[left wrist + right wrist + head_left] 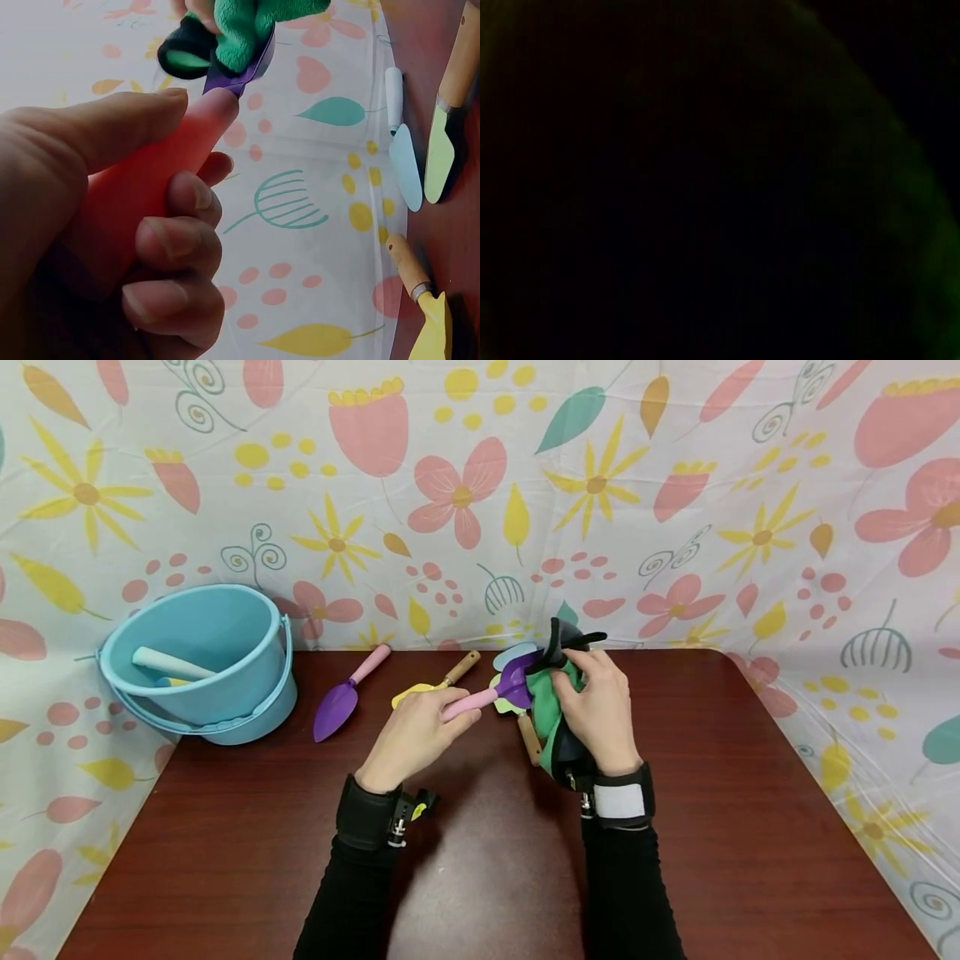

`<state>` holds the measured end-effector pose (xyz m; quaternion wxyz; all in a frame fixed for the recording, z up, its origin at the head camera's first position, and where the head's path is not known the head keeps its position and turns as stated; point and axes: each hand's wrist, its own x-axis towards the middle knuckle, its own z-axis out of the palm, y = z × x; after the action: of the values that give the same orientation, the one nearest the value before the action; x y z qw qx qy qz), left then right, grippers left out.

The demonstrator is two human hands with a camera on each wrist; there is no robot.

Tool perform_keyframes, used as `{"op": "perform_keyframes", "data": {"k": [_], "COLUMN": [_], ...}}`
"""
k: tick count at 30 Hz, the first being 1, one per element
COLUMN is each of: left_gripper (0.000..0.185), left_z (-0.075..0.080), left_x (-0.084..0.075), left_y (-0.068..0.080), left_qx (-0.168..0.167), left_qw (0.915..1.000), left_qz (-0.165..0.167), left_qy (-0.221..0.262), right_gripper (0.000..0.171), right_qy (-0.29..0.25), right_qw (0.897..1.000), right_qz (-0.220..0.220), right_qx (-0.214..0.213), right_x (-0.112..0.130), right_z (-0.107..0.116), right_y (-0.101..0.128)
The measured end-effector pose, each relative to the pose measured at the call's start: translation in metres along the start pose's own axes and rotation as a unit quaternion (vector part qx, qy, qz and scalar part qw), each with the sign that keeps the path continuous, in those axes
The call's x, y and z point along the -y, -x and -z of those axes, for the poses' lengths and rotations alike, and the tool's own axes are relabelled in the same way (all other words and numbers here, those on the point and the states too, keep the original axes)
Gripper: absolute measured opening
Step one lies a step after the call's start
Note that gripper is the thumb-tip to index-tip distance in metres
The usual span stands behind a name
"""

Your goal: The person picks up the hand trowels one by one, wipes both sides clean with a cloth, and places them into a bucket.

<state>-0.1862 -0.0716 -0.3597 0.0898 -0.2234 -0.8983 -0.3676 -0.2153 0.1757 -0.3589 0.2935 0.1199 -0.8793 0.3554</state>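
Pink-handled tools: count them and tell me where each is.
2. The left hand holds one tool, its purple blade against the right hand's green cloth. The other tool lies on the table near the blue bucket, which may hide more.

Bright head view, blacked-out right wrist

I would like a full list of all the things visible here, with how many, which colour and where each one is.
bucket: 1, light blue, back left of the table, a pale handle inside it.
trowel: 1, purple blade with pink handle, lying right of the bucket.
yellow trowel: 1, yellow blade with wooden handle, behind the left hand.
held tool: 1, purple head with pink handle, gripped by the left hand.
cloth: 1, green and black, against the held tool's head.
table: 1, dark red-brown.
backdrop: 1, white, floral.
left hand: 1, grips the pink handle.
right hand: 1, holds the cloth.
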Motion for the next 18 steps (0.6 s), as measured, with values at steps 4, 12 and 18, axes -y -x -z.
{"op": "perform_keyframes", "data": {"k": [4, 12, 18], "left_gripper": [0.017, 0.026, 0.028], "left_z": [0.002, 0.004, 0.004], "left_x": [0.002, 0.006, 0.004], "left_y": [0.001, 0.001, 0.000], "left_qx": [-0.001, 0.004, -0.008], "left_qw": [1.0000, 0.9998, 0.9999], "left_qz": [-0.001, 0.018, 0.014], "left_qy": [0.000, 0.003, 0.003], "right_gripper": [0.030, 0.030, 0.029], "right_qy": [-0.002, -0.005, -0.016], "right_qw": [1.000, 0.999, 0.999], "right_qz": [-0.009, -0.020, 0.007], "right_qx": [-0.012, -0.035, -0.035], "right_x": [-0.008, -0.011, 0.003], "right_z": [0.006, 0.012, 0.004], "right_y": [-0.001, 0.000, -0.002]}}
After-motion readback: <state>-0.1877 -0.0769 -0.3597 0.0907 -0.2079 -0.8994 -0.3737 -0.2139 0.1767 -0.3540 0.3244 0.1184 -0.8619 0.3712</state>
